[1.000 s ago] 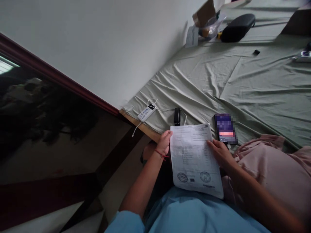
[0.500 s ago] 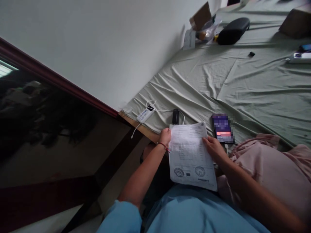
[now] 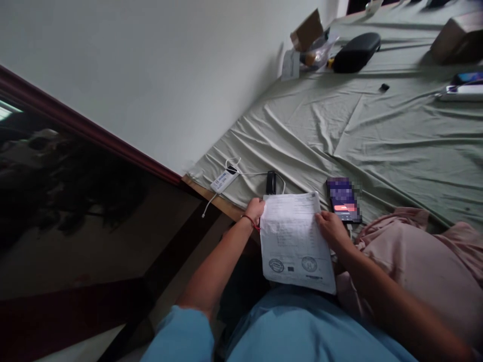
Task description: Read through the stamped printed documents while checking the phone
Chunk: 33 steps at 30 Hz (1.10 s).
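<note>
A white printed sheet of paper [image 3: 290,236] with two round stamps near its lower edge is held over my lap. My left hand [image 3: 255,208] pinches its upper left edge, a red string bracelet at the wrist. On the opposite edge, my right hand [image 3: 330,229] grips the sheet with the thumb on top. Just beyond the paper's top edge stands a small black device [image 3: 270,182] with a white cable beside it. A lit phone [image 3: 342,200], partly blurred out, lies to the right of the sheet with a cable plugged into its lower end.
Wrinkled pale green cloth [image 3: 302,130] covers the surface ahead. A white power strip [image 3: 224,179] lies at its left corner. Farther back are a black case [image 3: 356,53], an open cardboard box [image 3: 307,30] and another box [image 3: 458,40]. Pink fabric [image 3: 411,251] is at my right.
The view has shifted slightly, so the things at the back appear a little lower and farther left. Both hands keep their hold on the paper, which stays almost in place.
</note>
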Tool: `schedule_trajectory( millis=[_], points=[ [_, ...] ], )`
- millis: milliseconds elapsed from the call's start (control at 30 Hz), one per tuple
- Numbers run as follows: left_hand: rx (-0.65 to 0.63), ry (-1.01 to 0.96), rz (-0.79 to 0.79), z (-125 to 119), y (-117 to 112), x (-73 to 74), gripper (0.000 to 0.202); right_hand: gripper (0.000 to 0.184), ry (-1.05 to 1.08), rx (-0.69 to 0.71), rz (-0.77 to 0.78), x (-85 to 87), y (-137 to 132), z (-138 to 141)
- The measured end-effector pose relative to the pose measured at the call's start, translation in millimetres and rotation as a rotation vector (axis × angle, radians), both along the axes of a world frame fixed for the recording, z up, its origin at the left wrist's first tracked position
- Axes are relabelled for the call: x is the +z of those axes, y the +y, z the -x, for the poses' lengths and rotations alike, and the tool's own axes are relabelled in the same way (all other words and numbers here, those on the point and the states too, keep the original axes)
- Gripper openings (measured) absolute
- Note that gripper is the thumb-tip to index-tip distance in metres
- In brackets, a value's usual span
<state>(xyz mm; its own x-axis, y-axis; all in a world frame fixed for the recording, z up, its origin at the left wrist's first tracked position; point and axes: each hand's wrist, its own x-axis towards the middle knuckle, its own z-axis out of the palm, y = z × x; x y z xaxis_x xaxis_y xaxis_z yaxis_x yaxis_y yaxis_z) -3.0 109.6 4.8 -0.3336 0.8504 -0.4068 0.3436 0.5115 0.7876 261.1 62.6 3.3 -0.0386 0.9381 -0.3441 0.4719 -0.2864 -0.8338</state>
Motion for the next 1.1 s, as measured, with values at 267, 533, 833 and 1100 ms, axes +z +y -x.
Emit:
schedule_trajectory(
  millis=[267,533,833,1100],
  points=[
    [-0.164,0.337,-0.021,1,18,12.9,0.031,0.032,-0.076,-0.010,-0.005,6.4,4,-1],
    [-0.262,0.432,-0.074,4,20,30.0,0.017,0.030,-0.182,-0.010,-0.044,21.4,7,-3],
    [-0.317,0.371,-0.416,4,34,44.9,0.012,0.028,-0.226,0.005,-0.057,19.4,8,-5],
    [-0.425,0.361,-0.245,10,51,40.1,0.009,0.028,-0.211,0.017,-0.047,14.5,10,-5]
  ],
)
